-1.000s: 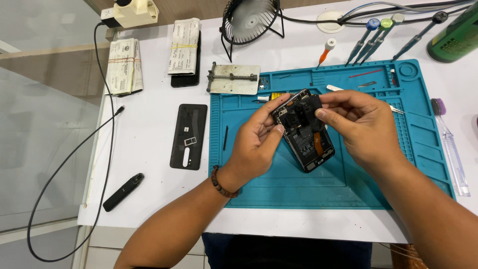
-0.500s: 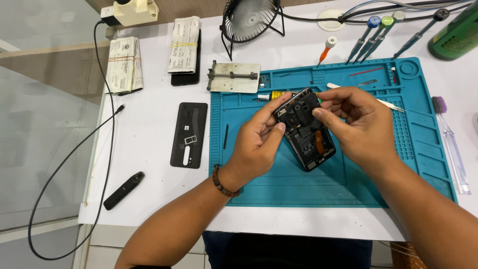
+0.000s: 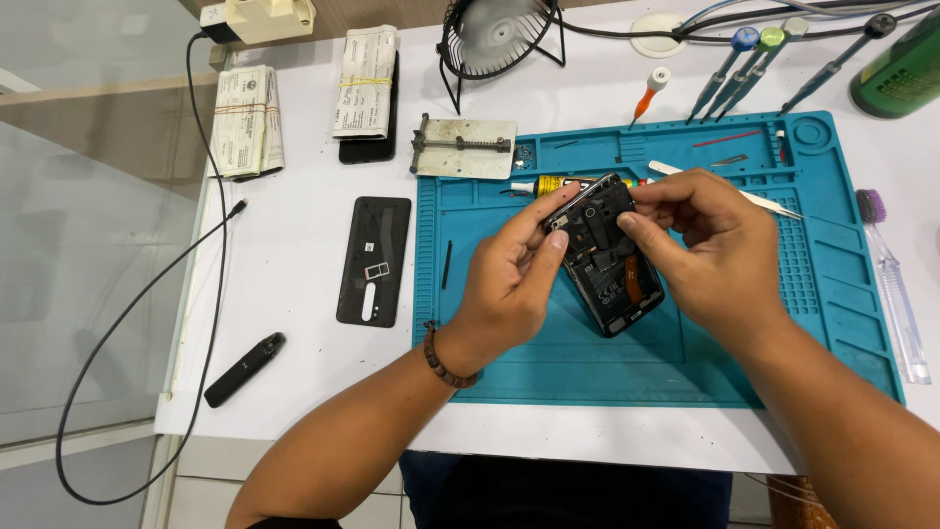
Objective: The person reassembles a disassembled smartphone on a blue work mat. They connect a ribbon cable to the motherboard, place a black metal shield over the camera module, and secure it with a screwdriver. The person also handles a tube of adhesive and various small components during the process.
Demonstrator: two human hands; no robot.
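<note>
An opened black phone (image 3: pixel 612 269) with its back off is held tilted above the teal work mat (image 3: pixel 685 362), its battery and an orange flex strip showing. My left hand (image 3: pixel 509 284) grips its left edge, thumb and fingertips near the top corner. My right hand (image 3: pixel 710 255) holds the right edge, with thumb and forefinger pinching at the black cover plate by the camera end. The phone's black back cover (image 3: pixel 373 260) lies flat on the white table to the left of the mat.
A metal board holder (image 3: pixel 464 147), a yellow glue tube (image 3: pixel 548 183) and tweezers (image 3: pixel 774 203) lie on the mat's upper part. Screwdrivers (image 3: pixel 729 69), a small fan (image 3: pixel 494 34), a green bottle (image 3: pixel 901 69), a brush (image 3: pixel 886 274), paper bundles (image 3: pixel 247 120), a black cable (image 3: pixel 137 323) and a black stick-shaped tool (image 3: pixel 245 368) surround it.
The phone has been raised slightly and its top end tilted up. My right fingers have shifted toward the camera end; the left hand keeps its grip.
</note>
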